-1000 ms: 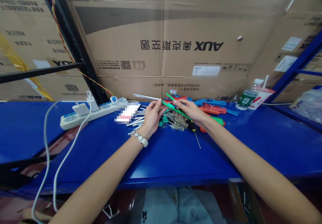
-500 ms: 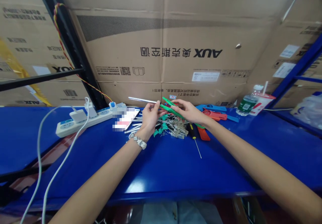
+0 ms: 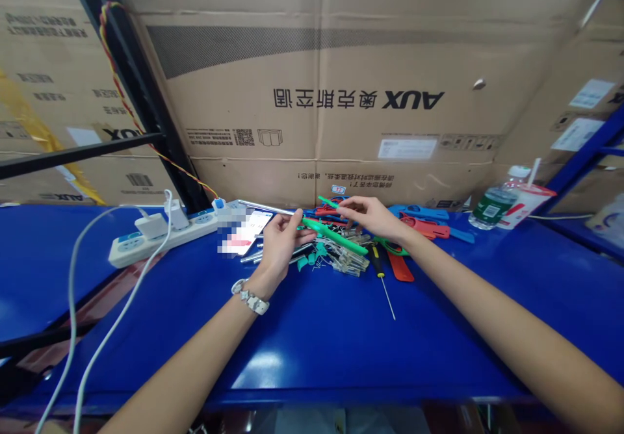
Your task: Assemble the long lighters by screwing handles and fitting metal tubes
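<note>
My left hand (image 3: 280,245) is closed on a stick lighter with a metal tube (image 3: 266,207) that points left and a green plastic handle (image 3: 341,236) that slants down to the right. In my right hand (image 3: 373,216), the fingers pinch a thin green plastic piece (image 3: 327,201), apart from the handle. Beneath both hands lies a pile of clear plastic parts (image 3: 348,262), teal bits (image 3: 305,262) and metal tubes (image 3: 251,257). A screwdriver (image 3: 377,266) with a black and yellow grip rests to the right of the pile.
Blue plastic handles (image 3: 422,212) and orange ones (image 3: 429,228) lie behind my right forearm. A bottle (image 3: 490,208) and a cup (image 3: 529,203) stand farther right. On the left are a phone (image 3: 251,229) and a power strip (image 3: 166,236) with trailing white cables. Cardboard boxes (image 3: 341,135) rise behind the table.
The two green pieces have come apart: my right hand has lifted its piece off the handle. My left hand has moved slightly left and down with the lighter. The view has shifted a little.
</note>
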